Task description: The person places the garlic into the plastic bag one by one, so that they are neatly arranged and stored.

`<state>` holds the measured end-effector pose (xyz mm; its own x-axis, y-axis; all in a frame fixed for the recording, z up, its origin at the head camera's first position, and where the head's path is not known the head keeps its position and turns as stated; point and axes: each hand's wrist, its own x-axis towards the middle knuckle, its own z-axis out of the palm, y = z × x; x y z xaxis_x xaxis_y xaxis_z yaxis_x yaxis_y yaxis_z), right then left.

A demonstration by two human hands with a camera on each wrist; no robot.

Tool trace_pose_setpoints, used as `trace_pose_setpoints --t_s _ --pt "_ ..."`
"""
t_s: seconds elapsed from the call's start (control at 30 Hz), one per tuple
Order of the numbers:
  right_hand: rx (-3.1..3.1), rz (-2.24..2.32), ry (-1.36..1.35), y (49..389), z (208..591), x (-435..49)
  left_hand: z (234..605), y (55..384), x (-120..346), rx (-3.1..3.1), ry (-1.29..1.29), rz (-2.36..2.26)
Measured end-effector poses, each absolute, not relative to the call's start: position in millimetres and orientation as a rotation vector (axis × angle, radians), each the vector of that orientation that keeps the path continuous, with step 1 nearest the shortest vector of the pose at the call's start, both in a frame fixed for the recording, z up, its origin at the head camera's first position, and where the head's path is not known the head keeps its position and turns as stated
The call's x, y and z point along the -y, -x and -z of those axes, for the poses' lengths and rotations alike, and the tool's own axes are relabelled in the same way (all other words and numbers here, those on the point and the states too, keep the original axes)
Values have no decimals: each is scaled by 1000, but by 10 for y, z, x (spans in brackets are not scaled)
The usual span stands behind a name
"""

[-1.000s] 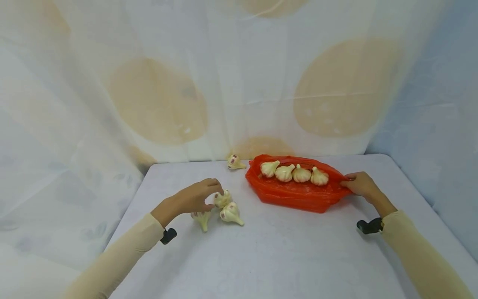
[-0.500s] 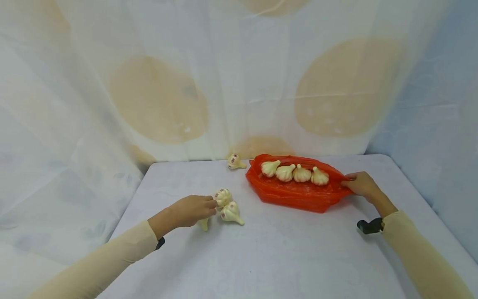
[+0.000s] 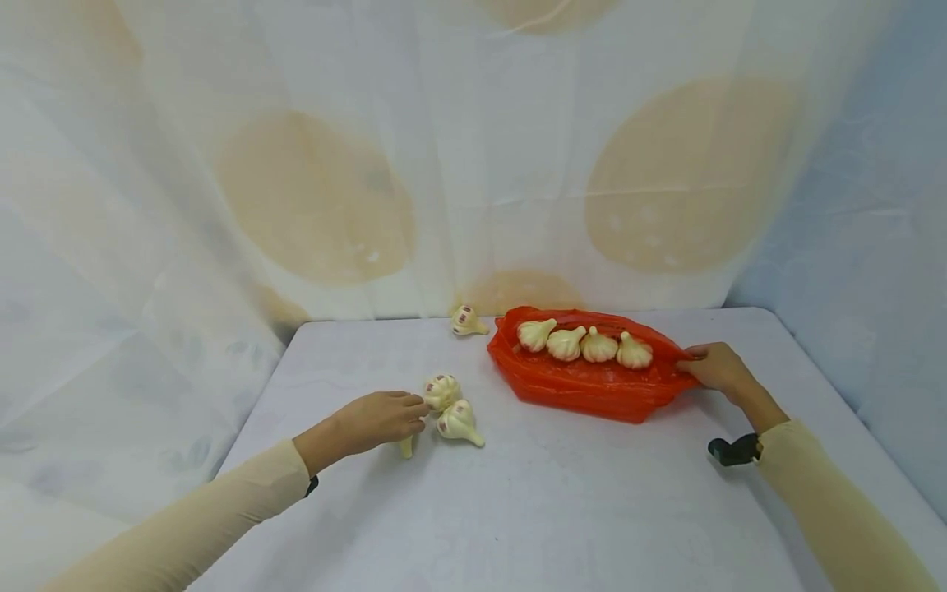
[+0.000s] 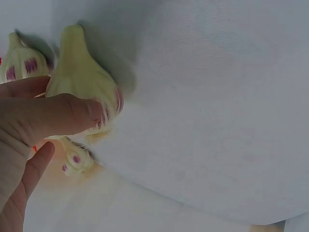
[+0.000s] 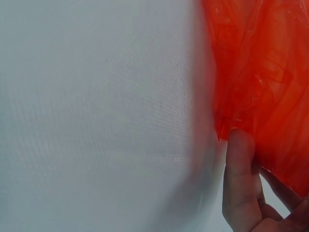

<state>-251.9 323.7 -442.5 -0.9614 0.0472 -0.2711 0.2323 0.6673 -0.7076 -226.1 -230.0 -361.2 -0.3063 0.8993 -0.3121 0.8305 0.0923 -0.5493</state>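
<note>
My left hand (image 3: pixel 379 421) grips a garlic bulb (image 4: pixel 75 63) between thumb and fingers. Its pale stem shows below the fingers in the head view; the rest is hidden there. Two more garlic bulbs lie just right of this hand, one farther back (image 3: pixel 442 393) and one nearer (image 3: pixel 459 421). On the right, a red plastic bag (image 3: pixel 573 393) lies with its mouth spread, and several garlic bulbs sit in a row in it, including one (image 3: pixel 565 344) near the middle. My right hand (image 3: pixel 719 366) pinches the bag's right end.
Another garlic bulb (image 3: pixel 466 321) lies at the back edge of the white table (image 3: pixel 547 501), left of the bag. Behind the table hangs a pale curtain (image 3: pixel 488 164) with tan round patches.
My left hand has come down over the nearest-left garlic bulb and closed its fingers and thumb on it. The right hand has kept its hold on the bag.
</note>
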Motion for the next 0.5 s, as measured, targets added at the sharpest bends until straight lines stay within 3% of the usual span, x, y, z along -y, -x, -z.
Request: trace_pose_setpoints --t_s 0.5 --pt "-2652 1179 -221 2513 4428 -3229 3735 2336 2361 2194 1790 -1094"
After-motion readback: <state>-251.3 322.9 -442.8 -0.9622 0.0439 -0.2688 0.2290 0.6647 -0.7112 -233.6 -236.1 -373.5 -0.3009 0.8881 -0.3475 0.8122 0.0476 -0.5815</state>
